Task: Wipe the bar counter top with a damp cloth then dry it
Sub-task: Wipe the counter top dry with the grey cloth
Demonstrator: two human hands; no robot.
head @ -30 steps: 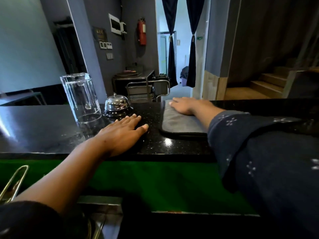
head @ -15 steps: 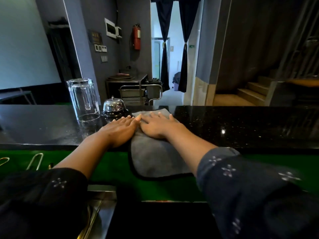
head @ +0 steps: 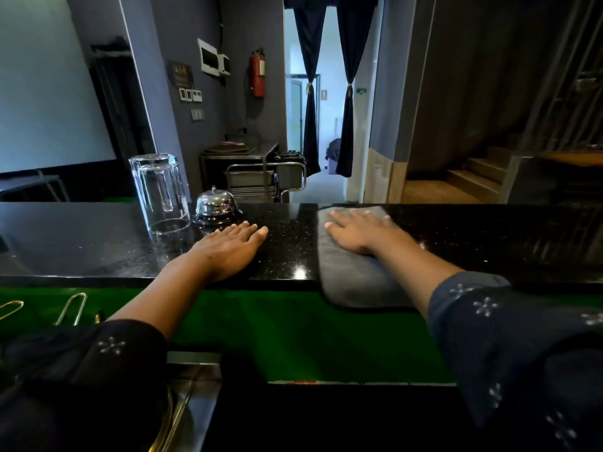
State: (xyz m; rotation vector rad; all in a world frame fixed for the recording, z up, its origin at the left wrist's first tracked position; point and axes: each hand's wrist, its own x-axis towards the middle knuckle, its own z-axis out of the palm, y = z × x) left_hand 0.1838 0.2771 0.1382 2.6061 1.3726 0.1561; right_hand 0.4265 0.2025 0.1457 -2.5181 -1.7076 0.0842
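Counter top point(head: 287, 256) carries 1 cloth point(head: 355, 275), 1 glass point(head: 160, 194), 1 bell point(head: 215, 207) and 2 flat, released hands: right point(head: 359, 233) pressing cloth, left point(head: 228, 252) bare.

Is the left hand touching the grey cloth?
No. The left hand lies flat on the bare black counter, apart from the grey cloth, which only the right hand presses.

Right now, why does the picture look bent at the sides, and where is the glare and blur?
Head view: the wide-angle lens bows the walls and stairs outward; daylight from the doorway glints off the black counter top; the right hand and grey cloth look slightly motion-blurred; the left hand is sharp.
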